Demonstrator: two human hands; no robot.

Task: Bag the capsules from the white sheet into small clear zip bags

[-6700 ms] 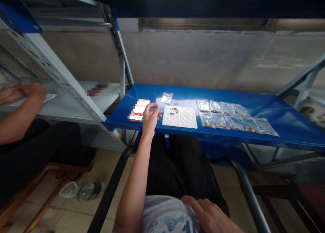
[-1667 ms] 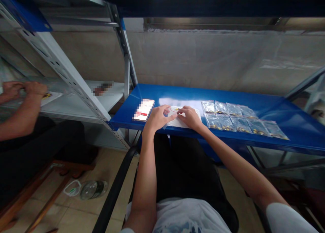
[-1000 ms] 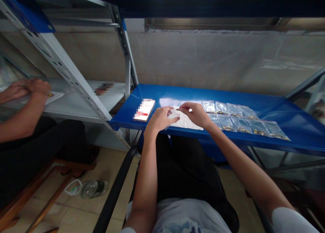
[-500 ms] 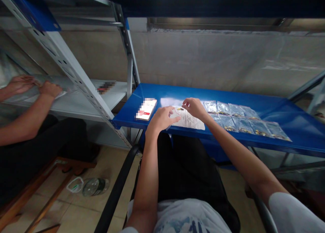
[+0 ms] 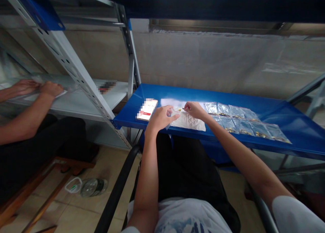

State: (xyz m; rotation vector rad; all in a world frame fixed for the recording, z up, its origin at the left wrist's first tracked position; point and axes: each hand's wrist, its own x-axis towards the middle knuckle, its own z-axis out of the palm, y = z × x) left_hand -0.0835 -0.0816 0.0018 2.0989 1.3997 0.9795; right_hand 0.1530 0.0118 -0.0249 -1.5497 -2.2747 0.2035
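My left hand point(image 5: 162, 117) has its thumb and fingers curled around a small clear zip bag point(image 5: 168, 126). The bag's red-lined mouth shows between the fingertips; most of the bag is hidden by the hand. Close by on the right, my right hand point(image 5: 194, 110) pinches a small dark piece, too small to name, above a white cloth point(image 5: 191, 122). A tiny yellow piece point(image 5: 179, 110) lies near the cloth's far edge, between both hands. Filled clear zip bags point(image 5: 245, 126) holding small yellow and dark pieces lie in two rows right of my right hand.
A phone point(image 5: 148, 109) with a lit screen lies left of my left hand on the blue shelf point(image 5: 254, 101). A metal upright point(image 5: 66, 60) separates it from a grey shelf, where another person's hands point(image 5: 50, 88) work. A plastic bottle point(image 5: 92, 187) lies on the floor.
My right hand has dropped slightly toward the cloth and its fingers have closed on the small dark piece. My left hand stays almost in place with the bag.
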